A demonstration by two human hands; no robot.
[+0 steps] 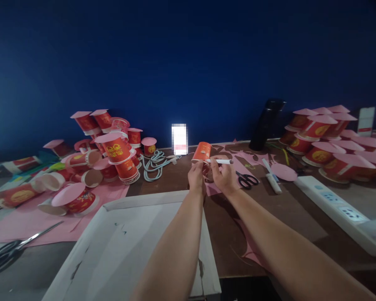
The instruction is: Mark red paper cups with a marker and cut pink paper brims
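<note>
A dark blue wall (188, 62) rises behind the brown worktop (163, 186), where you hold a red paper cup (203, 150) tilted beyond the white tray (144, 198), your left hand's (196, 176) fingers pinching its near end. Your right hand (224, 179) grasps a white pen (222, 161) pointed at the cup, with scissors (248, 180) just beside.

The blue wall (188, 62) is lying dim, darkest toward one o'clock; near centre a pixelated panel (179, 139) is glaring white; nine o'clock's edge is blurring.
</note>
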